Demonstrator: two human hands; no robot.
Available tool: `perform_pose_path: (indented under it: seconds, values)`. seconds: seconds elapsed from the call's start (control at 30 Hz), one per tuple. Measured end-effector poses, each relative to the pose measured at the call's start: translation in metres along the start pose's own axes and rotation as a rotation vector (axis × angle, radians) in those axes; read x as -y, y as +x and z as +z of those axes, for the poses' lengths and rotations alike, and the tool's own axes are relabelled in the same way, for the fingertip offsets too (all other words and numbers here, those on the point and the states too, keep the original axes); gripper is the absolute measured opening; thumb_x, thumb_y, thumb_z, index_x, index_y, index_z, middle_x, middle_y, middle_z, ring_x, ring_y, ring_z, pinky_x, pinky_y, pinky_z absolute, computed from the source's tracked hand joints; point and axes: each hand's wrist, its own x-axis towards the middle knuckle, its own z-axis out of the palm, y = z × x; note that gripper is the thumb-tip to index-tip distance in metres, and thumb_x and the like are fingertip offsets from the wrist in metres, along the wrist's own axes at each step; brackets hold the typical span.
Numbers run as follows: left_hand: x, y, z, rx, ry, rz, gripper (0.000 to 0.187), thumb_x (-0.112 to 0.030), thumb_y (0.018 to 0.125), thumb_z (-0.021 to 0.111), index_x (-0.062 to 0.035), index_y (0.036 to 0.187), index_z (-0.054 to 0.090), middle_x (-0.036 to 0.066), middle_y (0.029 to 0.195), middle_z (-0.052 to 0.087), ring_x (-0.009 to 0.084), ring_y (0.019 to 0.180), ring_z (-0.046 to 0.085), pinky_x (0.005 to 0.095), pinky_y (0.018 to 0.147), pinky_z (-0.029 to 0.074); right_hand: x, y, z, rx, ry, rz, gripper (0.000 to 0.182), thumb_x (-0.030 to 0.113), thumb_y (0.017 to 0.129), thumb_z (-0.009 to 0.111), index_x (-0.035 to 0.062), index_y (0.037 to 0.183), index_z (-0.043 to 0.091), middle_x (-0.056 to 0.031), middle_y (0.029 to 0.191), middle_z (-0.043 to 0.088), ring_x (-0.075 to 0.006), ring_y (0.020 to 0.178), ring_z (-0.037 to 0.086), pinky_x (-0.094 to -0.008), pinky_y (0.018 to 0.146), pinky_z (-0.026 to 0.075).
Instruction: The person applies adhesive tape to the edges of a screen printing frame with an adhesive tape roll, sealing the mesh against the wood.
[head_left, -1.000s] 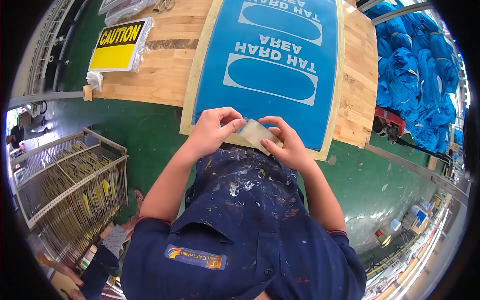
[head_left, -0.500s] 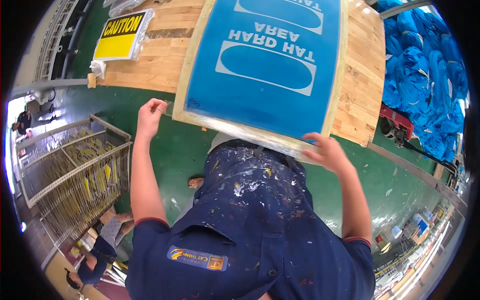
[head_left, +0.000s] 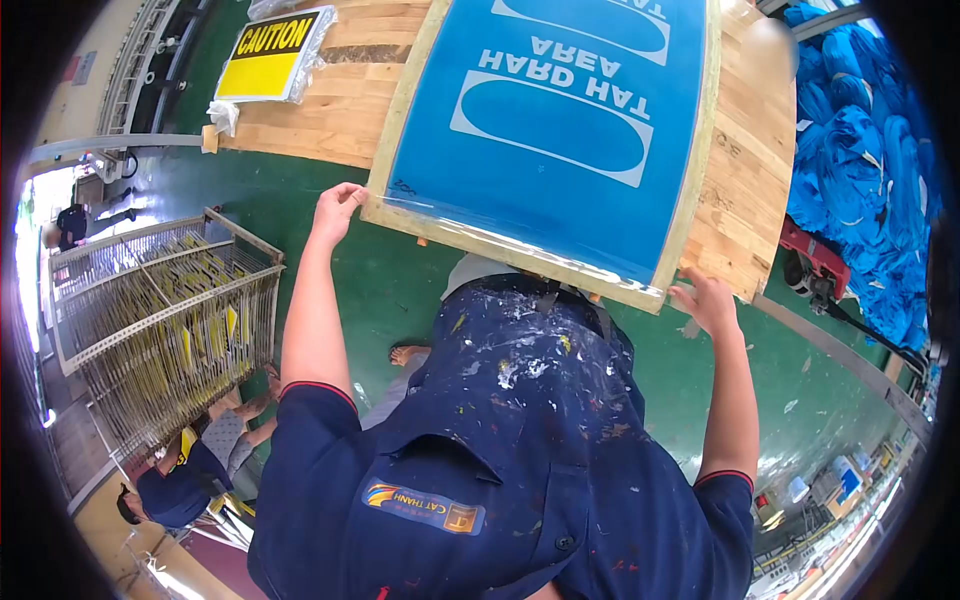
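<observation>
A blue printing screen point(head_left: 545, 205) in a pale wooden frame lies in front of me, its near edge reaching past the bench edge towards my body. White "HARD HAT AREA" lettering on it reads upside down. Across its near end runs a shiny strip of clear tape point(head_left: 520, 237). My left hand point(head_left: 338, 208) is closed in a pinch at the near left corner, on the strip's end. At the near right corner, my right hand point(head_left: 706, 301) has thumb and forefinger together on the other end, which is hard to see there.
A wooden bench point(head_left: 745, 165) carries the screen and a yellow-and-black CAUTION sign point(head_left: 275, 55) in plastic. Blue bundles point(head_left: 855, 160) are piled at right beside a red pallet jack point(head_left: 815, 258). A wire drying rack point(head_left: 165, 330) stands left, with a person point(head_left: 185, 485) near it.
My left hand stays at the left corner. My right hand has moved from above the frame's near edge to just outside the right corner, and the strip now lies farther up over the blue mesh.
</observation>
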Motion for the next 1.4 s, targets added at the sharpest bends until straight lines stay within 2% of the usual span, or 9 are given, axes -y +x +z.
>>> perform_pose_path:
  seconds: [0.47, 0.67, 0.77, 0.87, 1.0, 1.17, 1.27, 1.33, 1.4]
  values:
    - [0.037, 0.009, -0.01, -0.029, -0.001, 0.056, 0.03, -0.032, 0.105, 0.07, -0.0027, 0.113, 0.072, -0.002, 0.099, 0.069, 0.0088, 0.092, 0.06, 0.0256, 0.083, 0.048, -0.001, -0.002, -0.005, 0.09, -0.045, 0.007, 0.026, 0.031, 0.093, 0.061, 0.0136, 0.104, 0.076, -0.0181, 0.081, 0.074, -0.0393, 0.08, 0.072, -0.0524, 0.074, 0.056]
    - [0.022, 0.008, -0.09, -0.336, -0.031, 0.162, 0.031, -0.034, 0.105, 0.07, -0.0064, 0.12, 0.072, -0.001, 0.111, 0.071, 0.0114, 0.102, 0.063, 0.028, 0.095, 0.05, 0.065, -0.04, -0.132, -0.146, 0.328, -0.237, 0.012, 0.021, 0.092, 0.074, 0.0134, 0.101, 0.077, -0.0152, 0.081, 0.073, -0.0392, 0.077, 0.07, -0.0481, 0.069, 0.054]
    - [0.011, -0.008, -0.175, -0.609, -0.204, 0.216, 0.028, -0.028, 0.106, 0.068, -0.0088, 0.127, 0.07, 0.002, 0.121, 0.07, 0.0156, 0.112, 0.064, 0.0342, 0.102, 0.053, 0.131, -0.111, -0.248, -0.223, 0.246, -0.55, 0.016, 0.022, 0.076, 0.083, 0.0195, 0.09, 0.077, 0.0012, 0.065, 0.057, -0.02, 0.051, 0.051, -0.0334, 0.052, 0.042]
    - [-0.001, -0.032, -0.27, -0.969, 0.718, 0.592, 0.025, -0.015, 0.102, 0.064, 0.0039, 0.118, 0.063, 0.019, 0.115, 0.068, 0.0314, 0.11, 0.066, 0.0458, 0.096, 0.055, 0.166, -0.146, -0.301, -0.56, 0.085, -0.935, 0.021, 0.03, 0.072, 0.082, 0.0183, 0.088, 0.076, 0.0076, 0.063, 0.043, -0.0064, 0.047, 0.039, -0.0267, 0.05, 0.027]
    - [-0.005, -0.055, -0.326, -0.792, -0.786, 0.627, 0.033, -0.024, 0.108, 0.059, -0.0008, 0.131, 0.061, 0.012, 0.125, 0.063, 0.0253, 0.124, 0.056, 0.0429, 0.11, 0.045, 0.18, -0.164, -0.317, -0.805, -0.004, -0.726, 0.022, 0.031, 0.069, 0.075, 0.0129, 0.071, 0.063, 0.0015, 0.06, 0.051, -0.0104, 0.05, 0.045, -0.0228, 0.05, 0.033]
    - [-0.027, -0.079, -0.308, -0.85, -0.751, 0.546, 0.027, -0.023, 0.105, 0.063, -0.0026, 0.123, 0.062, 0.01, 0.118, 0.063, 0.0249, 0.121, 0.057, 0.0408, 0.108, 0.044, 0.175, -0.148, -0.311, -0.941, 0.106, -0.895, 0.031, 0.038, 0.063, 0.072, 0.013, 0.06, 0.054, -0.0006, 0.057, 0.051, -0.0098, 0.048, 0.039, -0.0182, 0.049, 0.031]
    - [-0.036, -0.086, -0.3, -0.858, -0.745, 0.526, 0.024, -0.023, 0.104, 0.066, -0.0037, 0.118, 0.062, 0.009, 0.113, 0.063, 0.0247, 0.118, 0.058, 0.0395, 0.107, 0.044, 0.167, -0.167, -0.323, -0.698, 0.107, -0.824, 0.024, 0.029, 0.075, 0.075, 0.0094, 0.068, 0.064, -0.0051, 0.068, 0.063, -0.0142, 0.056, 0.054, -0.0235, 0.056, 0.046]
    - [-0.041, -0.094, -0.301, -0.864, -0.743, 0.521, 0.022, -0.023, 0.103, 0.068, -0.0044, 0.115, 0.063, 0.008, 0.11, 0.062, 0.0245, 0.117, 0.058, 0.0386, 0.106, 0.044, 0.131, -0.162, -0.317, -0.377, 0.167, -0.926, 0.023, 0.027, 0.078, 0.073, 0.0066, 0.074, 0.064, -0.0021, 0.066, 0.058, -0.0135, 0.053, 0.05, -0.0278, 0.053, 0.038]
    - [-0.048, -0.102, -0.303, -0.834, -0.718, 0.556, 0.022, -0.023, 0.103, 0.067, -0.0045, 0.115, 0.063, 0.008, 0.112, 0.063, 0.0236, 0.115, 0.058, 0.0382, 0.105, 0.043, 0.105, -0.138, -0.272, -0.47, 0.395, -0.59, 0.015, 0.019, 0.086, 0.071, 0.0038, 0.083, 0.069, -0.0083, 0.073, 0.064, -0.0173, 0.063, 0.058, -0.0298, 0.058, 0.044]
